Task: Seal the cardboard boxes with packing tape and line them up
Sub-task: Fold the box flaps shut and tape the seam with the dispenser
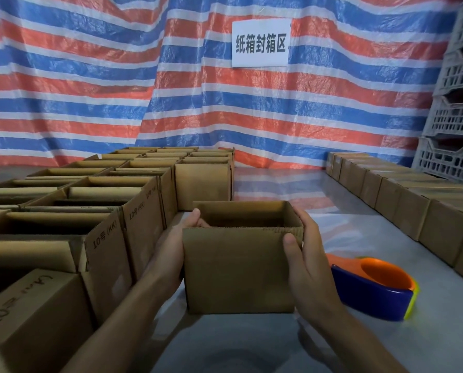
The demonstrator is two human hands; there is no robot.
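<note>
An open box (pixel 238 267) is clasped at the bench (pixel 251 343): the left grip (pixel 171 246) is hooked over its rim, the right grip (pixel 308 259) is curled round its corner.

Left hand (pixel 176 238), right hand (pixel 309 254), gripping (fingers (pixel 303 215) seemingly curled)

A tarpaulin (pixel 90 76) striped orange-red, blue and white fills the upper frame, with a white sign (pixel 261 43) in dark grey characters at upper centre. The cardboard box (pixel 238 270) at centre is plain brown, as are the dark-lettered open boxes (pixel 103 211) at left. At lower right, a navy, orange and yellow tape dispenser (pixel 373 294) lies on a pale grey table (pixel 251 345).
</note>
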